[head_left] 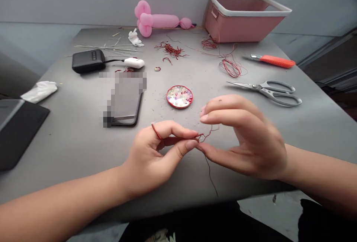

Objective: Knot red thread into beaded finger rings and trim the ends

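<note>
— What have you got in your hands?

— A thin red wire (pixel 206 136). My left hand (pixel 152 156) pinches one end between thumb and forefinger, closed on it, and the wire loops once around that forefinger. My right hand (pixel 245 141) meets it from the other side: thumb and fingertips nip the twisted bit, the other fingers spread loose above. A dark tail of it hangs down over the table (pixel 69 137) edge

— What lies near?

— Just beyond my fingers, a round red tin of beads (pixel 179 96). To its left a phone (pixel 125 102), to its right the scissors (pixel 269 90), and behind them a knife with an orange handle (pixel 275 61). Scraps of red wire (pixel 231 67) lie scattered further back, near a pink basket (pixel 242 18) and a pink balloon (pixel 158 21). A black power bank (pixel 87 60) sits far left, cabled to a white case (pixel 134 62)
</note>
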Demonstrator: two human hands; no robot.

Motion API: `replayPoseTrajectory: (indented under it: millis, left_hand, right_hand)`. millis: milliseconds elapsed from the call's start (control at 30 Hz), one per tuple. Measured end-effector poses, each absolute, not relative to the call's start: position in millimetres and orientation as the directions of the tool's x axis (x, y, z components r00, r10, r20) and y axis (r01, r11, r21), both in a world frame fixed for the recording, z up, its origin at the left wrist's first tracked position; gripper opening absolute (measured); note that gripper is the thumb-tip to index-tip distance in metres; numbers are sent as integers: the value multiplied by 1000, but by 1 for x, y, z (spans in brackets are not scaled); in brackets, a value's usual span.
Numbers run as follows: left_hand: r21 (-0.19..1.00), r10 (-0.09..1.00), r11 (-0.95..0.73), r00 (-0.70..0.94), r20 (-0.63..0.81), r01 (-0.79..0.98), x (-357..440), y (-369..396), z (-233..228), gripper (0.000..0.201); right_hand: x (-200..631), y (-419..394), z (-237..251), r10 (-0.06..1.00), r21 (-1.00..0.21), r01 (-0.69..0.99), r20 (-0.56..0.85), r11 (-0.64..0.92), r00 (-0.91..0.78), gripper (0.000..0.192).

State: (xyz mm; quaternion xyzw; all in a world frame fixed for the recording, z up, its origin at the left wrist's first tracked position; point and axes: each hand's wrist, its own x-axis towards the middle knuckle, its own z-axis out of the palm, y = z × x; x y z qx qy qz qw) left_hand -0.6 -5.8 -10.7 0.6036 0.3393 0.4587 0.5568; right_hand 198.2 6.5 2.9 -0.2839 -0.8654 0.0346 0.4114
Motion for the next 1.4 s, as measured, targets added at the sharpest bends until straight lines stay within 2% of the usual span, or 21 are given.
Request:
replayPoseTrajectory:
  millis: [133,233,333,500,700,800,967,1233,1400]
  left_hand:
    - [990,949,-3,311,47,-141,1,-5,-13,5]
    - [989,948,-5,314,51,-145,1,-5,-14,5]
    - [990,944,-27,321,70,-136,0,-5,-15,5]
    - [989,942,-80,316,115,-121,-1,-6,-16,24]
    - [961,892,-275,370,261,-16,-3,-6,-21,26]
    - [924,852,-382,400,338,31,-5,-6,-22,25]
    - [887,825,-452,422,376,94,-7,-7,-22,25]
    - [886,831,-449,419,366,118,-6,-7,-21,25]
    - [905,845,-409,422,328,115,-5,-7,-19,23]
  right_hand:
    - [198,4,3,466,-86,603,724,793,-509,16]
    - [198,2,5,450,-15,626,710,779,-542,11]
    - [198,2,4,471,-57,611,695,790,-544,10]
    - [196,3,-1,529,-188,569,669,801,-522,10]
    - [196,2,0,601,-346,512,622,786,-502,12]
    - [196,2,1,616,-379,499,611,779,-497,12]
    - [197,4,1,571,-327,484,619,811,-538,8]
    - [200,8,4,446,-122,504,670,855,-593,6]
    - [202,10,5,433,-111,490,657,865,-617,4]
